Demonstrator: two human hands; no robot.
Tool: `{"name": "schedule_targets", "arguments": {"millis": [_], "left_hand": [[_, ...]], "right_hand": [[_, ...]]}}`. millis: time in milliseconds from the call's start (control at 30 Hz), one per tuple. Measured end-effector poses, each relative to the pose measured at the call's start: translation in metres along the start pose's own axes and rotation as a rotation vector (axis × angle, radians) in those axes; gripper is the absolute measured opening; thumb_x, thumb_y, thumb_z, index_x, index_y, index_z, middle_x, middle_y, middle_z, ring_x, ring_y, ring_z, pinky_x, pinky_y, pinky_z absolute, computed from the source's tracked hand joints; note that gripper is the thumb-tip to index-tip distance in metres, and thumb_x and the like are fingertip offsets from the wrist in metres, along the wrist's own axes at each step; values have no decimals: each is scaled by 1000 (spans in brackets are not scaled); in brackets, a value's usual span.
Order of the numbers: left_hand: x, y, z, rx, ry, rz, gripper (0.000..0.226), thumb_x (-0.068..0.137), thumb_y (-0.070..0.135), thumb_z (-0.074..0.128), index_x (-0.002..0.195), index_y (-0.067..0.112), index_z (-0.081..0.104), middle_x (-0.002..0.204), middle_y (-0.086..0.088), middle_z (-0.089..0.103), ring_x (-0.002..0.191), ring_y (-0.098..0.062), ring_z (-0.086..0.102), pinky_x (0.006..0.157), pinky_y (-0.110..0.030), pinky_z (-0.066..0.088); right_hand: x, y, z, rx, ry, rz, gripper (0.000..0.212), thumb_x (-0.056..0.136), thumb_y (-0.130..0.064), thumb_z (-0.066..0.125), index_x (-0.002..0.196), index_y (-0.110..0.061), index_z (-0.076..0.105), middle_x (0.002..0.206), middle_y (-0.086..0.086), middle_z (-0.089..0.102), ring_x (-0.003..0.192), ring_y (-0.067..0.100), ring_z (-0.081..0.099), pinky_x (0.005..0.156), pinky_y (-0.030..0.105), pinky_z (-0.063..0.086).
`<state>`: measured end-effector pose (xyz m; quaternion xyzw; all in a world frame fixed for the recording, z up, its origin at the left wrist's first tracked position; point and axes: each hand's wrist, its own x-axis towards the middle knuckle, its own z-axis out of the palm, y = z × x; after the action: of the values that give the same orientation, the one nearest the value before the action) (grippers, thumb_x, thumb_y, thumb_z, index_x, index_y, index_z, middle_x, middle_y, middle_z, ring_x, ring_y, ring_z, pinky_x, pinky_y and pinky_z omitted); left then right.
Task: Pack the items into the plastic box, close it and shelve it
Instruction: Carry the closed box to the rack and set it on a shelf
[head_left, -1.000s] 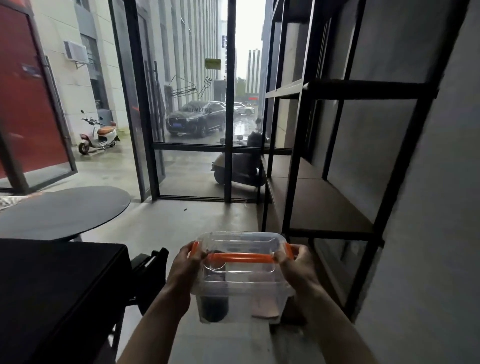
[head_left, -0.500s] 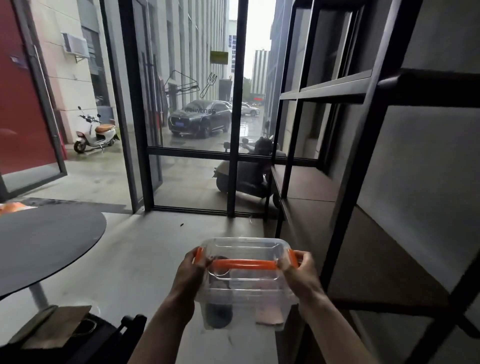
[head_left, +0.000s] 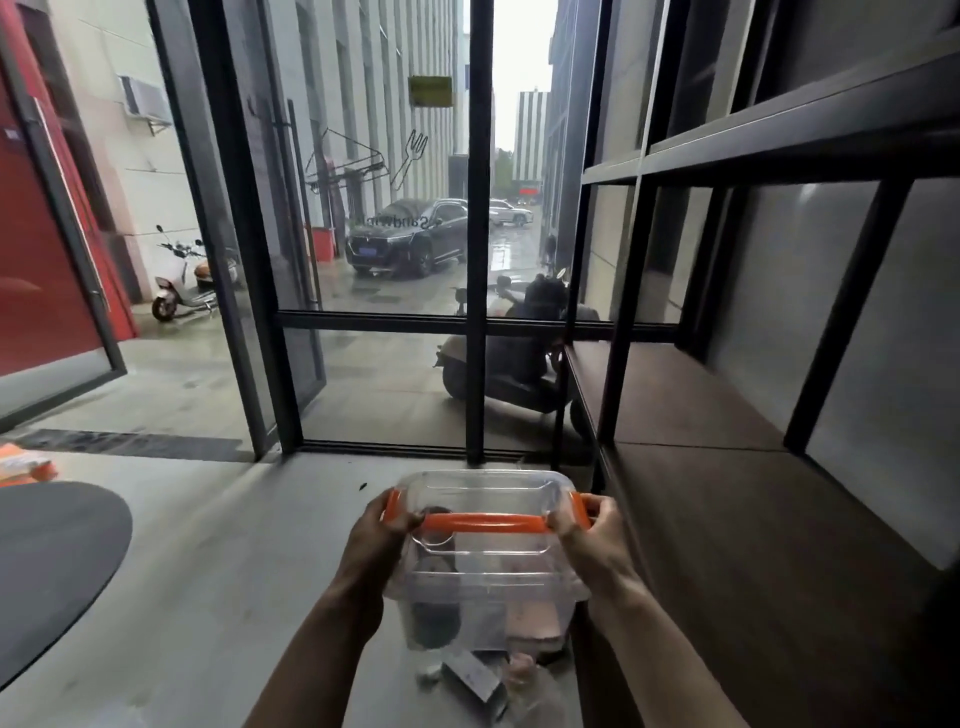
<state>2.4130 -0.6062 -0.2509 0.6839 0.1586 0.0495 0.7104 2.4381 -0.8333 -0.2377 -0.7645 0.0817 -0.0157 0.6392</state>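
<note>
I carry a clear plastic box (head_left: 485, 587) in front of me at the lower middle, its lid on and an orange handle (head_left: 485, 521) lying across the top. My left hand (head_left: 376, 540) grips its left end by an orange clip and my right hand (head_left: 592, 540) grips its right end. Inside the box are a dark round item (head_left: 434, 621) at the left and a pinkish flat item (head_left: 532, 621) at the right. The brown shelf board (head_left: 727, 519) of the black metal rack lies just to the right of the box, at about its height.
The black rack's uprights (head_left: 621, 332) and upper shelf (head_left: 779, 140) fill the right side. Glass doors with black frames (head_left: 478, 312) stand ahead. A dark round table (head_left: 47, 561) is at the lower left. Some small objects (head_left: 472, 675) lie on the floor under the box.
I have walked forward towards the glass doors and the rack. The black table at the lower left has dropped out of view; the shelf board is now close on the right. My grip is unchanged.
</note>
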Motion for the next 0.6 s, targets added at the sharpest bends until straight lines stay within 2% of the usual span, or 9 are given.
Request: {"name": "schedule_targets", "arguments": {"millis": [67,100,200,233,300,367,400,500,600], "left_hand": [[49,15,16,-14,-10,14,34,88,39,67,121,32,62,124,-8,68,114,-32,63,96,-57,52],[72,20,24,-14,-8,16,36,90,37,66,125,30,59,127,-9,65,116,-33,62,97,-56,51],[132,32,46,0,-6,-31,78,75,49,75,142,21,47,133,-13,62,118,-34,61,96,-58,52],[152,35,54,-13,-13,-35,81,73,48,77,142,19,45,132,-14,62,117,-35,61,95,-58,52],[192,39,73,-27,-28,-53,75,80,43,76,141,18,40,131,-15,59,116,-36,60,94,-56,52],[232,39,98,-9,-66,-74,73,83,40,76,141,17,38,131,-14,57,116,-35,59,87,-49,54],[251,40,112,-5,-97,-75,72,83,38,76,140,16,38,130,-14,56,115,-34,58,81,-45,54],[306,43,158,1,-212,-71,64,84,34,76,135,17,40,126,-11,55,110,-31,58,68,-37,52],[359,45,209,63,-355,-53,61,83,35,77,131,18,43,120,-9,59,107,-28,61,82,-46,55]], "right_hand": [[51,-12,5,22,0,-21,51,90,-24,70,131,-9,45,122,16,58,102,28,62,74,35,57],[73,-16,6,32,5,-16,50,92,-24,69,132,-8,43,122,17,58,102,28,62,70,31,55],[127,-24,10,79,11,9,48,94,-27,66,133,-11,42,121,16,57,99,26,62,64,29,53],[143,-27,11,91,28,11,47,95,-29,65,132,-13,41,121,15,57,97,23,62,63,29,52],[178,-29,9,90,76,22,48,95,-29,64,134,-14,40,123,14,56,101,25,61,70,34,56],[211,-26,4,88,126,42,49,95,-26,64,136,-16,40,125,13,56,107,29,61,82,45,59],[228,-24,0,91,152,50,47,95,-24,65,134,-17,40,123,12,57,104,27,62,81,45,60],[271,-15,-15,106,244,87,42,96,-17,63,129,-23,38,106,-2,54,88,12,58,61,27,51],[312,-6,-33,98,383,123,46,95,-21,64,133,-28,37,110,-2,56,91,12,59,60,26,48]]}}
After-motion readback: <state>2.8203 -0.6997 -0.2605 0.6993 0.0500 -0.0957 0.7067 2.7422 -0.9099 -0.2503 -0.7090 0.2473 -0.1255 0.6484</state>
